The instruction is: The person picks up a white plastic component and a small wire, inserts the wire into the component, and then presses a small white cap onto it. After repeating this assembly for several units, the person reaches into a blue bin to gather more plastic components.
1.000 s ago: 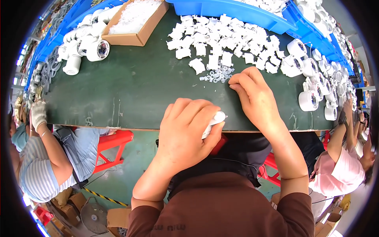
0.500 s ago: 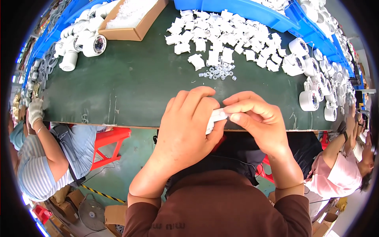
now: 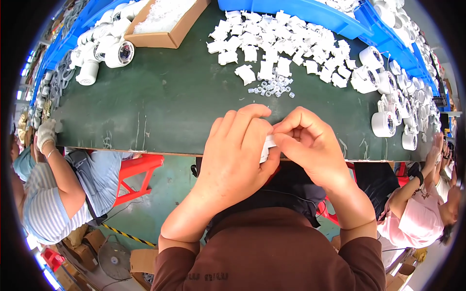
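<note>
My left hand (image 3: 237, 151) is closed around a small white plastic part (image 3: 265, 148), held above the near edge of the table. Most of that part is hidden by my fingers; only a strip shows between the two hands. My right hand (image 3: 313, 148) pinches at the part's upper end, thumb and forefinger pressed together. What sits between those fingertips, if anything, is hidden. Ahead of my hands lie several small clear plastic rings (image 3: 273, 87). Behind them spreads a heap of white plastic pieces (image 3: 291, 41).
An open cardboard box (image 3: 167, 40) of clear pieces stands far left, beside white camera-like housings (image 3: 119, 53). More housings (image 3: 383, 124) line the right side, near blue bins (image 3: 335, 22). Co-workers sit left (image 3: 53, 203) and right (image 3: 412, 213) along the green table (image 3: 160, 106).
My right hand's fingers have curled and moved in closer against the end of the white part. My left hand keeps its hold. The view has shifted slightly.
</note>
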Demonstrator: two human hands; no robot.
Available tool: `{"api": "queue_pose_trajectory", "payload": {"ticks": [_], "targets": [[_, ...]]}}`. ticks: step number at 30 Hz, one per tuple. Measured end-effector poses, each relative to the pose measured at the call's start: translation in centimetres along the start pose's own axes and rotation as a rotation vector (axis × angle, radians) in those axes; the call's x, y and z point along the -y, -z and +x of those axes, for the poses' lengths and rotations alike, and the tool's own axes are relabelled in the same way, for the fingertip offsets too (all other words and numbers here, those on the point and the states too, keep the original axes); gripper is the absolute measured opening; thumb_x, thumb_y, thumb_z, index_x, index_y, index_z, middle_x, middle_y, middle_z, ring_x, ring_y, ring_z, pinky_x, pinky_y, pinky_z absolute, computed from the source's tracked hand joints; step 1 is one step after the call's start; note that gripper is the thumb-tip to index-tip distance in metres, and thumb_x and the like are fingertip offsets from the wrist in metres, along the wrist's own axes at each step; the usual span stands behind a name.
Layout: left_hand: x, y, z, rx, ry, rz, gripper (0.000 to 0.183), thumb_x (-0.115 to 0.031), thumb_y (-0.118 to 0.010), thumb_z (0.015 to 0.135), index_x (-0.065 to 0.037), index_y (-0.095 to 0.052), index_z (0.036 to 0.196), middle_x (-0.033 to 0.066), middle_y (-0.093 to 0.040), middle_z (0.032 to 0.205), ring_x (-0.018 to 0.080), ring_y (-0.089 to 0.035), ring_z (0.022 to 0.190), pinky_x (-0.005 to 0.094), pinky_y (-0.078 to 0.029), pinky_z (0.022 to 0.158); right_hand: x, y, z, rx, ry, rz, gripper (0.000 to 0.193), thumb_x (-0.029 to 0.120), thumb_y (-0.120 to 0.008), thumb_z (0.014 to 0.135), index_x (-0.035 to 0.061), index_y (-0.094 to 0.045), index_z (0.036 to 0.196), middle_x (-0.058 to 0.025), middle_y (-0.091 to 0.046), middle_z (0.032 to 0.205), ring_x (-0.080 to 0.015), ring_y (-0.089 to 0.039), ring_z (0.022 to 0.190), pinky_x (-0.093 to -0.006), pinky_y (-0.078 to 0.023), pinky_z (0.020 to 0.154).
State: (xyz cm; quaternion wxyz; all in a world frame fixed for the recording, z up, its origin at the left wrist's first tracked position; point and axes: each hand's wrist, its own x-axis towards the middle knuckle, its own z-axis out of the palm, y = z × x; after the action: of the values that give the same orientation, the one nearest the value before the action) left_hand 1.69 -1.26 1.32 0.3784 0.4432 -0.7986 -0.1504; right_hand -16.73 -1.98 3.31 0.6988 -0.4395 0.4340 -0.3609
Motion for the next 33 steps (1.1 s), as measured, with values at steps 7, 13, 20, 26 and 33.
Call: {"api": "queue_pose_trajectory", "payload": {"ticks": [7,13,20,26,33], "targets": [[0.4,-1.4,-0.6,-0.192,-0.014,0.031,0.04,-0.001,-0.082,0.067,-0.01,-0.06,0.1,0.009,-0.063,0.11,0.0296,-0.059,0.09,0.0378,-0.049,0.074,-0.9,-0.4,-0.1,-0.119,0.124,0.037,0.009,0.001,-0.064,0.098,-0.0003,-0.066,0.107,-0.0075,-0.069,0.106,-0.0129,-0.064,0.101,-0.0315,-0.053,0.092],[0.8,-1.3,-0.6,-0.218,-0.002,-0.03,0.036,0.0,-0.082,0.067,-0.011,-0.061,0.094,0.0058,-0.066,0.099,0.0272,-0.058,0.086,0.0367,-0.048,0.071,-1.4,-0.2,0.3,-0.066,0.16,0.0,0.011,0.001,-0.061,0.099,-0.0012,-0.066,0.109,-0.0072,-0.069,0.106,-0.0133,-0.065,0.101,-0.0295,-0.053,0.092],[1.9,1.9,-0.6,0.019,-0.091,-0.013,0.034,0.001,-0.082,0.064,-0.009,-0.065,0.092,0.0065,-0.067,0.098,0.0306,-0.059,0.089,0.0403,-0.049,0.076,-2.2,-1.2,0.2,-0.007,0.066,-0.061,0.013,0.005,-0.057,0.103,-0.0019,-0.063,0.112,-0.006,-0.068,0.11,-0.0088,-0.062,0.101,-0.0266,-0.052,0.088],[6.2,6.7,-1.5,-0.316,0.083,0.801,0.056,-0.027,-0.084,0.078,-0.012,-0.064,0.129,0.0103,-0.054,0.144,0.0347,-0.044,0.133,0.0499,-0.03,0.111,-0.9,4.3,-2.9,-0.519,0.74,-1.081,0.022,0.005,-0.075,0.085,0.0076,-0.069,0.106,-0.01,-0.067,0.112,-0.0297,-0.061,0.107,-0.0389,-0.048,0.093],[6.2,5.2,-2.9,-0.361,0.197,0.742,0.043,-0.017,-0.075,0.087,-0.009,-0.064,0.127,0.0122,-0.056,0.14,0.0308,-0.047,0.128,0.045,-0.03,0.109,0.2,16.3,-7.8,-1.179,0.291,-1.663,0.064,0.038,-0.081,0.084,0.0131,-0.055,0.138,-0.0168,-0.053,0.122,-0.0334,-0.051,0.111,-0.0437,-0.042,0.097]]}}
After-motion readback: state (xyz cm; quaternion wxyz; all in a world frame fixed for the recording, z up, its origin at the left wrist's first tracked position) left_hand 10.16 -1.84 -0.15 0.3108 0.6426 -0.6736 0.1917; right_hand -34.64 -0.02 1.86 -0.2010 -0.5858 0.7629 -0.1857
